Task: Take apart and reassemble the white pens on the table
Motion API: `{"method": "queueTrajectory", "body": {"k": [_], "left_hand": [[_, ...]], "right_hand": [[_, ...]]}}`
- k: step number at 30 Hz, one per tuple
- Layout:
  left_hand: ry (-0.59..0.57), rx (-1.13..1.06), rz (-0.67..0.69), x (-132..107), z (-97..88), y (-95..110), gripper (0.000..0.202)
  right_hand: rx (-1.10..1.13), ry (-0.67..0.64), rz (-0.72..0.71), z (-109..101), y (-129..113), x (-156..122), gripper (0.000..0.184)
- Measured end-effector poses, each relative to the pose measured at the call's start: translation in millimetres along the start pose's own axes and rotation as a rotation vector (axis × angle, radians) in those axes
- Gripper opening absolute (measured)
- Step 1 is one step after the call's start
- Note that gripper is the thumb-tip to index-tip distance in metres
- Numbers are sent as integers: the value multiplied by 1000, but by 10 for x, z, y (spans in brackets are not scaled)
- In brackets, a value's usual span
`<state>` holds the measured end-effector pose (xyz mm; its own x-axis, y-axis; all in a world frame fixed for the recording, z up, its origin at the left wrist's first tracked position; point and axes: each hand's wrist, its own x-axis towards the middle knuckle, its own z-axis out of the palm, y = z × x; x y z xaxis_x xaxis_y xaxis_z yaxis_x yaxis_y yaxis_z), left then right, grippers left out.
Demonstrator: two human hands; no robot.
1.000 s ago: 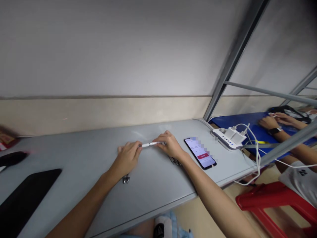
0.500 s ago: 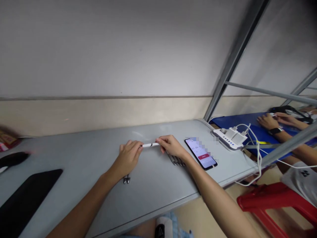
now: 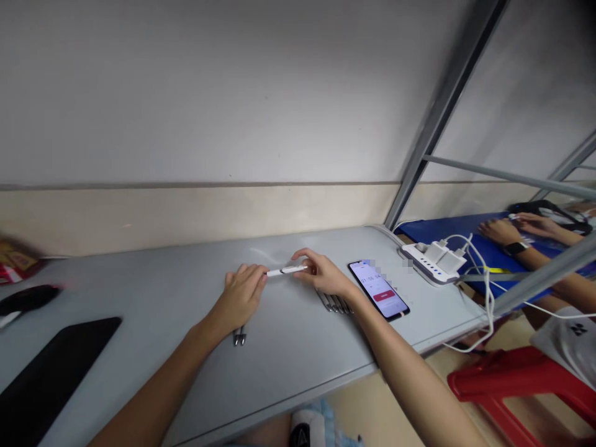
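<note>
A left hand [image 3: 243, 292] pinches a white pen [image 3: 283, 272], seemingly steadying it between the right hand's [image 3: 325, 274] parted fingers.

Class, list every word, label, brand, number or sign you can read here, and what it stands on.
"01:06": smartphone screen; following digits unclear.
Red button on screen: label too small.
Red box: print blurred.
Grey garment: dark logo, no readable words.
White pen: none readable.
</note>
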<state>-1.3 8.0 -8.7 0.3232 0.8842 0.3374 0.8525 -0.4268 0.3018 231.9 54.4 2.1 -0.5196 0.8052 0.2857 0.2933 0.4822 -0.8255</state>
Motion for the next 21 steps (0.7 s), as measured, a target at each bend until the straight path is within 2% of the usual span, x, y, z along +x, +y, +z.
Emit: {"method": "queueTrajectory", "body": {"k": [2, 5, 8, 10, 13, 16, 19, 21], "left_hand": [[3, 4, 0, -3, 2, -3, 30], [7, 13, 10, -9, 1, -10, 30], [2, 12, 8, -13, 2, -19, 30], [4, 9, 14, -15, 6, -22, 30], [5, -1, 33, -16, 11, -20, 29], [3, -11, 32, -12, 12, -20, 29], [0, -14, 41, -8, 10, -23, 30], [-2, -13, 44, -5, 4, -22, 30]], "right_hand": [[-14, -28, 18, -1, -5, -5, 31], [-28, -54, 60, 4, -6, -8, 41], [-10, -5, 4, 7, -3, -11, 33], [-25, -20, 2, 5, 3, -11, 31], [-55, -42, 56, 2, 10, -6, 42], [-26, 3, -4, 1, 5, 0, 32], [-39, -18, -20, 3, -1, 0, 30], [-71, -46, 34, 5, -4, -2, 40]]}}
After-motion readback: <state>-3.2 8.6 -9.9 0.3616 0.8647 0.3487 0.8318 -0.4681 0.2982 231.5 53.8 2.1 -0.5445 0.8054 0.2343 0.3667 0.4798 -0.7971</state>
